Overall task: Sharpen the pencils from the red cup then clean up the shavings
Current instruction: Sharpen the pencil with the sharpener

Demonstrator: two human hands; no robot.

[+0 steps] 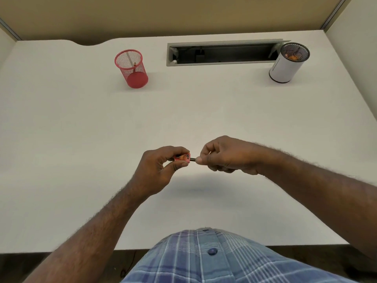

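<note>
Just below the centre of the frame, the left hand [161, 166] pinches a small red sharpener [182, 157] between thumb and fingertips, its opening turned toward the other hand. The right hand [226, 156] grips a dark pencil [193, 159], fingers curled round it right beside the sharpener, so only a short stub of the shaft shows between the two hands. Such a close grip probably keeps the pencil from bending as it is twisted, and holding both above the table [81, 129] near the body lets the wrists turn freely.

The sharpener looks flat and boxy, pinkish-red with a dark patch on top; its blade cannot be made out. The pencil's tip sits inside it, hidden.

In the upper left of the frame stands the red cup [132, 68], a mesh holder with one pencil [131, 61] inside, likely awaiting its turn. In the upper right is a white-wrapped mesh cup [288, 63] with some orange-brown contents, beside a long open slot [222, 53] in the table. No shavings can be seen on the table.
</note>
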